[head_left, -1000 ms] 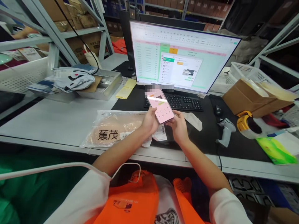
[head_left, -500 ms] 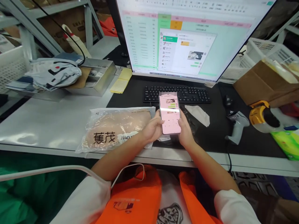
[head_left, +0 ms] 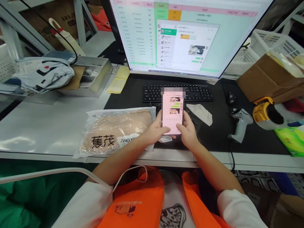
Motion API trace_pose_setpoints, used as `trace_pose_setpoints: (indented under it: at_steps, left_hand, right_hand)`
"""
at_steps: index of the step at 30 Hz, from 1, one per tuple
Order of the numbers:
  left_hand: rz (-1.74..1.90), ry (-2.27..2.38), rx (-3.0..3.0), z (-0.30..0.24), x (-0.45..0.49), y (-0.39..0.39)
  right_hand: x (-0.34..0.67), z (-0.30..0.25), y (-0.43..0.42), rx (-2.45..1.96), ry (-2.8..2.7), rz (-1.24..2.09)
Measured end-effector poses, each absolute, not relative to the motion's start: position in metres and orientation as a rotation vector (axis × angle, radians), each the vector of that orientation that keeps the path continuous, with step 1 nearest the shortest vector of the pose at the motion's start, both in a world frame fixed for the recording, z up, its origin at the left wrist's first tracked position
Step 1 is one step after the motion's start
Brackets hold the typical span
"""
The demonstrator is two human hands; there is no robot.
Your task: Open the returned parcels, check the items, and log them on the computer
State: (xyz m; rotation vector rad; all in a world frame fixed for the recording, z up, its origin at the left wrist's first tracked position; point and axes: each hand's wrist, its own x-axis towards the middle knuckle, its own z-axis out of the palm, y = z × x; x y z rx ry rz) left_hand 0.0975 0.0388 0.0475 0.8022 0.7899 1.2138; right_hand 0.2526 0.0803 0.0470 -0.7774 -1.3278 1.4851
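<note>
Between my two hands a smartphone (head_left: 172,115) is held upright over the desk's front edge, its pinkish screen showing a chat with pictures and green bubbles. My left hand (head_left: 155,129) is closed round its left side, with the thumb over the lower screen. On the other side my right hand (head_left: 189,129) grips the phone, its thumb also over the lower screen. Left of the phone lies a clear plastic bag (head_left: 114,128) with a beige, folded item inside, partly covered by my left forearm. A white paper piece (head_left: 199,114) lies right of the phone.
Behind the phone are a black keyboard (head_left: 204,93) and a large monitor (head_left: 140,41). To the right stand a barcode scanner (head_left: 241,125), a mouse (head_left: 230,97), a yellow tape dispenser (head_left: 262,110) and a cardboard box (head_left: 266,74). A grey box (head_left: 99,77) and yellow notes (head_left: 118,80) are left.
Both thumbs have moved inward over the phone's lower screen. The chat on the phone now shows differently placed pictures and bubbles. The view has shifted slightly.
</note>
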Motion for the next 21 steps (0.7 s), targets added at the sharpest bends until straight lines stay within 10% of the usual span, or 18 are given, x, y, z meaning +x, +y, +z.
trace_pose_setpoints:
  at_steps: [21]
  left_hand:
    - [1.172, 0.812, 0.856, 0.034, 0.095, 0.043]
  right_hand:
    - [0.259, 0.05, 0.09, -0.969, -1.444, 1.191]
